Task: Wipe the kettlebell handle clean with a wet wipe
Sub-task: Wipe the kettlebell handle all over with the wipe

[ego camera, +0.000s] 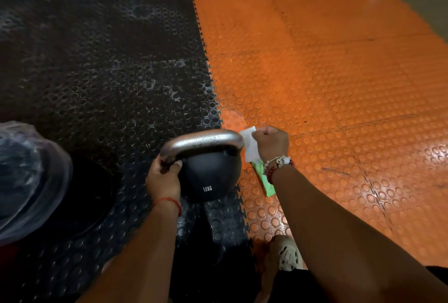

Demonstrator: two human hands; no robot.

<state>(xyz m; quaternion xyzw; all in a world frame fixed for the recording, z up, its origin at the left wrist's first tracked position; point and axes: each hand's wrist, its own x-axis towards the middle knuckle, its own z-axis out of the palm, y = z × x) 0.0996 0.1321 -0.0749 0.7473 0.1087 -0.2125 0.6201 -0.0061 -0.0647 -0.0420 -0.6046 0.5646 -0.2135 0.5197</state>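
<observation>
Plainly, the droplet-beaded silver handle (201, 139) could slip from the gripping left hand (164, 178), rolling the black kettlebell (211, 176); right hand (270, 144) pinches a white wet wipe (249, 147).

Studded mats (339, 84): kettlebell (208, 176) on black, green pack (263, 179) on orange.

a single wide-angle view from the person's head, facing forward and steeply down onto the floor. both forearms enter from the bottom edge. the left hand (163, 179) gripping the kettlebell (211, 176) and the right hand (270, 144) pinching a wet wipe (249, 147) sit close, at arm's reach, low in the middle. the seam where the black mat (97, 60) meets the orange mat (339, 84) runs up the centre. a shoe (289, 258) shows near the bottom edge.
</observation>
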